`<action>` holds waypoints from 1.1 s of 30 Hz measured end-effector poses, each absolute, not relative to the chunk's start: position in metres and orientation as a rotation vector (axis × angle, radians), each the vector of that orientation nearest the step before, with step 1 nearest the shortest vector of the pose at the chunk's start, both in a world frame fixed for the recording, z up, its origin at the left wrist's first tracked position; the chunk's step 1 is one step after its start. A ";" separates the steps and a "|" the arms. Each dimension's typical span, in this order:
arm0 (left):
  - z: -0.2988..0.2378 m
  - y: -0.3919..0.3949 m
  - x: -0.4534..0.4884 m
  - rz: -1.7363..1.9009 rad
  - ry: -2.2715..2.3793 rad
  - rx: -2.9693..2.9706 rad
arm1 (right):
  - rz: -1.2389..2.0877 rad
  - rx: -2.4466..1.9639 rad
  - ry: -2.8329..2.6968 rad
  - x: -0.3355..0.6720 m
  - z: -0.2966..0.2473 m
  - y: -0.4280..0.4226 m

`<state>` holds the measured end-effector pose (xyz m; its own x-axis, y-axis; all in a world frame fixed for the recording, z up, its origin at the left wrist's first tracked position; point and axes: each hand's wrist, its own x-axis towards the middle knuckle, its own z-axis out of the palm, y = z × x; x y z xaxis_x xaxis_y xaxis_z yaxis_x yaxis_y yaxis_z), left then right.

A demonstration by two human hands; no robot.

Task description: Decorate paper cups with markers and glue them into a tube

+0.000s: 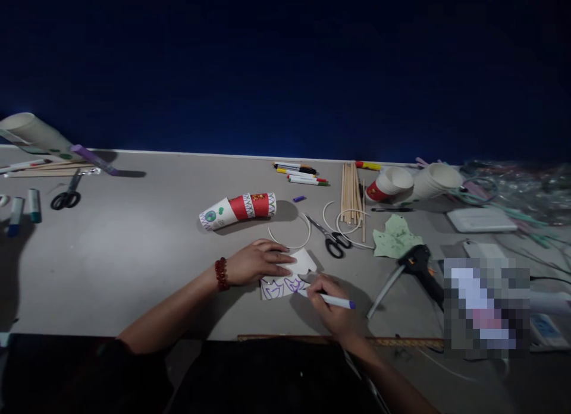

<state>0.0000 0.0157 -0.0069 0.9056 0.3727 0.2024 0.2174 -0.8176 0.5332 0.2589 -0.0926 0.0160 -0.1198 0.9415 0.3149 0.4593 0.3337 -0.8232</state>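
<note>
My left hand [255,263] lies flat, fingers stretched out, on a piece of white paper [272,289] with purple outlines drawn on it. A white marker [338,301] with a purple end is gripped in my right hand [331,314], its tip at the purple lines. Beyond my left hand, decorated paper cups [241,209] in red and white lie on their side, fitted one into another. A small purple cap [298,198] lies behind them to the right. A white curved strip [307,232] rests just past my fingers.
Black-handled scissors [334,245], wooden sticks [351,191], and several markers [301,175] lie farther back. A glue gun [419,268], crumpled green paper [397,238] and stacked paper cups [435,183] are on the right. At far left are more scissors [66,197] and a white cup tube [40,137].
</note>
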 end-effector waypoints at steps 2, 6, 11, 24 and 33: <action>-0.006 0.016 0.000 0.396 0.424 2.547 | 0.723 -1.227 -1.625 0.260 0.009 -0.094; -0.003 0.016 0.000 0.326 0.426 2.565 | 0.671 -1.330 -1.340 0.263 -0.006 -0.096; -0.001 0.016 -0.001 0.350 0.423 2.572 | 0.575 -1.454 -1.471 0.264 -0.003 -0.097; -0.001 0.012 -0.002 0.640 0.498 2.288 | 0.406 -1.355 -1.726 0.252 0.010 -0.100; 0.015 0.007 -0.004 0.645 0.780 1.706 | 0.340 -1.217 -1.673 0.243 0.029 -0.083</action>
